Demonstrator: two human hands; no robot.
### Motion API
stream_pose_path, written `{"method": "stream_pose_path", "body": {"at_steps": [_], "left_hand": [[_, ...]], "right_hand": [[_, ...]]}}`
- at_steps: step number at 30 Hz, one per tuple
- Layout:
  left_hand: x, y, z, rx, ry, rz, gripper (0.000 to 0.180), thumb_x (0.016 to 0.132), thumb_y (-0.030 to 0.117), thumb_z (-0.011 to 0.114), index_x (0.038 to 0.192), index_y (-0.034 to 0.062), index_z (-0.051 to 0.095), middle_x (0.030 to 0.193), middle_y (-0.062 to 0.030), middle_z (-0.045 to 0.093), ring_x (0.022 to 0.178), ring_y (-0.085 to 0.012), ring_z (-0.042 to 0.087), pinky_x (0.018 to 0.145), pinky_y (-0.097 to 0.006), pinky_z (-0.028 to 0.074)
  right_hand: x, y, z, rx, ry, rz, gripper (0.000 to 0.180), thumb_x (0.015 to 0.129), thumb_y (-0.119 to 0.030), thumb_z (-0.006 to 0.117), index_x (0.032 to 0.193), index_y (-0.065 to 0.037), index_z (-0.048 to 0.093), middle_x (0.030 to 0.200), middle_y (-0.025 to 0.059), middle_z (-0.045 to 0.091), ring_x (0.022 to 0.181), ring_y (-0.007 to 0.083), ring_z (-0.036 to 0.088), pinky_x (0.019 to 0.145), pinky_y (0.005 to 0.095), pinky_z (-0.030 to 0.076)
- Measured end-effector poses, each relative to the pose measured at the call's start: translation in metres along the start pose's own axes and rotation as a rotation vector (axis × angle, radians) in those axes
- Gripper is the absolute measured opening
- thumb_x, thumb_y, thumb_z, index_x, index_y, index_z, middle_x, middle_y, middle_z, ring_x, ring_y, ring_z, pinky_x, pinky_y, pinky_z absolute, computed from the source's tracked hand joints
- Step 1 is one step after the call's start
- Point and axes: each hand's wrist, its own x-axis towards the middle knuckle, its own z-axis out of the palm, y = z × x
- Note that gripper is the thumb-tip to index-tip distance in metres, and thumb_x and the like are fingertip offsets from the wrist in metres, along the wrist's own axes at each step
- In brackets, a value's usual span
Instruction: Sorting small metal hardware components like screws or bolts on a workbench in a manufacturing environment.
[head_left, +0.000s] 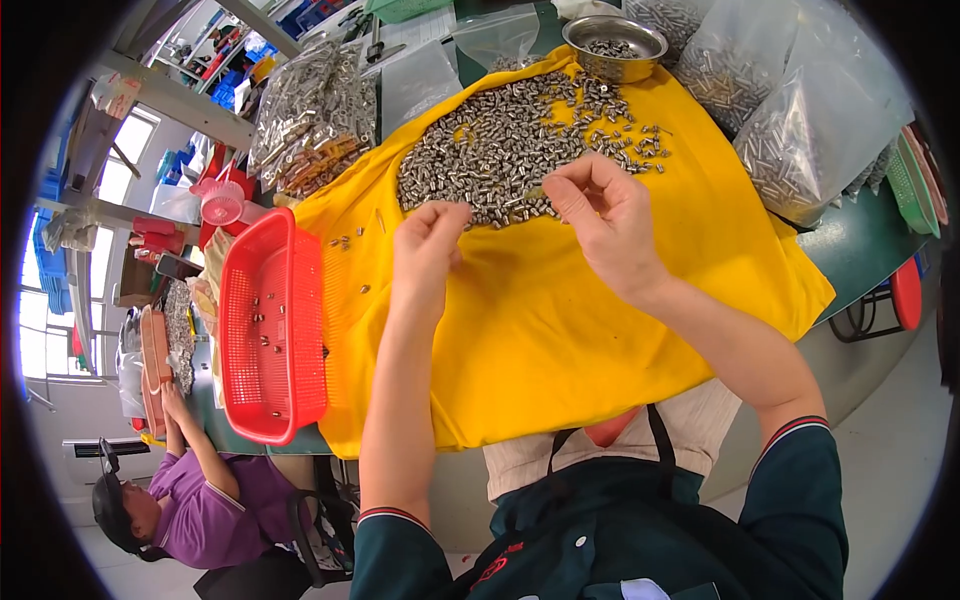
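A wide heap of small metal cylinders [490, 135] is spread over a yellow cloth [530, 330] on the table. At the heap's near left edge, my left hand [430, 245] is closed with its fingers curled in; anything inside it is hidden. My right hand [605, 215] is at the near right edge of the heap, thumb and forefinger pinched together. A tiny drab piece seems to show at those fingertips, too small to name. The two hands are apart, both over the cloth.
To the left stands a red plastic basket [310, 365] with a few metal pieces inside. A metal bowl [655, 68] of parts sits at the back. Bags of metal parts [785, 150] crowd the back right, another bag [310, 110] the back left. A co-worker [205, 505] works at far left.
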Motion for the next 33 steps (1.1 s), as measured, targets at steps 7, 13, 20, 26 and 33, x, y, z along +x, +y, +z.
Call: {"method": "stream_pose_path", "body": {"at_steps": [7,13,20,26,33], "left_hand": [[0.000,-0.014,0.030,0.983,0.197,0.423,0.013,0.068,0.012,0.069,0.073,0.0035,0.062,0.050,-0.0096,0.051,0.047,-0.0243,0.051,0.050,-0.035,0.041],[-0.001,-0.008,0.019,0.964,0.077,0.414,0.011,0.070,0.011,0.066,0.071,0.0026,0.059,0.047,-0.0065,0.048,0.044,-0.0214,0.046,0.047,-0.032,0.038],[-0.009,0.002,0.006,-0.382,-0.308,-0.205,0.008,0.080,0.008,0.058,0.087,0.0036,0.056,0.072,-0.0034,0.057,0.050,-0.0021,0.035,0.047,-0.016,0.030],[-0.011,0.003,0.008,-0.519,-0.348,-0.200,0.009,0.081,0.004,0.056,0.090,0.0037,0.058,0.076,-0.0063,0.058,0.052,-0.0025,0.036,0.048,-0.016,0.031],[-0.012,0.004,0.010,-0.503,-0.320,-0.186,0.007,0.081,0.004,0.057,0.089,0.0033,0.059,0.078,-0.0077,0.059,0.052,-0.0037,0.037,0.049,-0.017,0.032]], "right_hand": [[0.000,-0.002,0.000,-0.008,-0.015,0.002,0.009,0.080,-0.011,0.060,0.077,-0.003,0.057,0.069,0.0002,0.058,0.061,0.0058,0.051,0.056,0.0203,0.041],[0.001,-0.002,0.000,-0.016,-0.012,0.006,0.009,0.080,-0.010,0.060,0.076,-0.002,0.057,0.067,0.0007,0.058,0.060,0.0057,0.051,0.055,0.0207,0.041],[0.000,-0.001,0.000,-0.044,-0.044,-0.052,0.010,0.079,-0.009,0.061,0.075,-0.002,0.057,0.067,0.0016,0.058,0.058,0.0060,0.050,0.053,0.0208,0.040],[0.000,-0.005,0.000,-0.102,-0.086,-0.083,0.009,0.078,-0.008,0.061,0.074,-0.001,0.057,0.066,0.0021,0.058,0.057,0.0062,0.050,0.052,0.0208,0.040],[-0.001,-0.004,0.000,-0.072,-0.085,-0.092,0.008,0.078,-0.007,0.061,0.074,-0.001,0.057,0.066,0.0027,0.058,0.057,0.0064,0.050,0.052,0.0208,0.040]]}}
